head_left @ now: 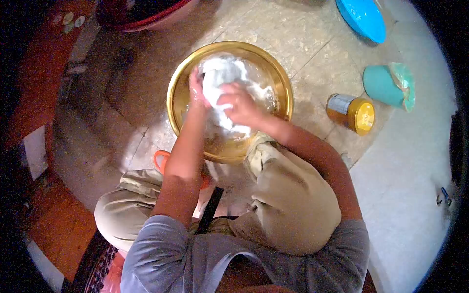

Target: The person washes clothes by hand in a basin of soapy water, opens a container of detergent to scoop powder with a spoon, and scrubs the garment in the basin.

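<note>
A round gold-coloured metal basin [286, 100] stands on the floor in front of my legs. Inside it lies a bright white, soft, wet-looking mass [217, 73]; its surface is too bright and blurred to tell whether it is cloth or something else. White smears spread over the basin's bottom around it. My left hand [197, 89] grips the left side of the mass. Curled fingers of my right hand [239, 103] press on the mass from the right, their tips partly blurred.
To the right lie a jar with a yellow lid [364, 117] and a teal cup [381, 85]. A blue bowl [364, 19] is at the upper right, a red tub [151, 22] at the upper left. An orange handle [159, 158] shows beside my left forearm.
</note>
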Demonstrator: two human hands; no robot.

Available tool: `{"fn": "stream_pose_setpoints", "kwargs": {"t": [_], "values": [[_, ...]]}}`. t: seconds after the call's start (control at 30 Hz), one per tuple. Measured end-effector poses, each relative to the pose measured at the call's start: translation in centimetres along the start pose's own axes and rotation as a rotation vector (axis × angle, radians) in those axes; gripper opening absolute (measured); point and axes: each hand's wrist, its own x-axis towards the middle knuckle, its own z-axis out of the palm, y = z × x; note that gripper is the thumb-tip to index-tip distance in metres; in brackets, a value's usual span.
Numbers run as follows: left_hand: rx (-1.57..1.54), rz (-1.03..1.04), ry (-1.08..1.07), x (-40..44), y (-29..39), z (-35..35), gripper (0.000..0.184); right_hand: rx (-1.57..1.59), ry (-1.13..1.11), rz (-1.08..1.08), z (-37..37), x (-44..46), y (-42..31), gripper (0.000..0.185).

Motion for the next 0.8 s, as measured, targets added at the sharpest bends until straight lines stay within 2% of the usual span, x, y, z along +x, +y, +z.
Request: {"fn": "stream_pose_setpoints", "kwargs": {"t": [0.03,0.1,0.2,0.3,0.33,0.37,0.43,0.47,0.5,0.53,0.57,0.6,0.63,0.7,0.73,0.8], "values": [[-0.039,0.037,-0.029,-1.8,0.6,0.1,0.047,0.052,-0.030,-0.128,1.0,0.2,-1.8,0.018],[-0.141,0.115,-0.154,-2.7,0.0,1.4,0.042,-0.052,-0.199,-0.282,0.8,1.1,-4.1,0.017],[-0.144,0.189,-0.084,-2.8,-1.6,0.3,0.039,-0.118,-0.180,-0.313,1.0,2.0,-5.6,0.017],[-0.163,0.257,-0.010,-2.7,-4.1,-1.4,0.037,-0.300,-0.405,0.065,-0.4,4.8,-2.2,0.019],[-0.168,0.275,0.018,-3.0,-5.1,-1.5,0.036,-0.396,-0.303,0.046,-0.8,4.8,0.1,0.018],[-0.129,0.214,0.215,-4.7,-4.7,1.7,0.032,-0.490,-0.197,0.027,-1.4,4.1,2.0,0.016],[0.055,0.311,0.379,-6.4,-4.3,2.8,0.027,-0.486,-0.331,0.138,-3.2,3.3,2.6,0.021],[0.440,0.294,0.424,-7.1,-3.1,3.2,0.028,-0.479,-0.405,0.192,-3.7,2.7,2.8,0.024],[0.824,0.259,0.461,-8.0,-1.8,2.9,0.029,-0.493,-0.330,0.161,-3.7,1.5,2.9,0.032],[1.221,0.227,0.324,-6.9,-0.8,-0.5,0.038,-0.512,-0.251,0.128,-3.5,0.1,3.2,0.040],[1.579,0.352,0.455,-7.1,-0.8,-0.3,0.045,-0.533,-0.166,0.092,-3.2,-0.8,3.3,0.048],[1.937,0.479,0.588,-7.7,-0.8,0.2,0.052,-0.671,-0.302,0.142,-2.8,-1.4,2.7,0.066],[2.296,0.613,0.725,-8.1,-0.8,0.5,0.059,-0.675,-0.337,0.190,-2.0,-2.2,2.7,0.067],[2.439,0.647,0.715,-7.5,-2.4,1.6,0.058,-0.678,-0.407,0.288,0.6,-4.0,3.9,0.069],[2.507,0.662,0.705,-7.2,-3.2,1.7,0.057,-0.731,-0.369,0.209,1.6,-4.7,5.4,0.054],[2.312,0.392,0.539,-5.0,-3.2,-0.3,0.052,-0.675,-0.725,0.366,0.3,-2.0,5.8,0.045]]}}
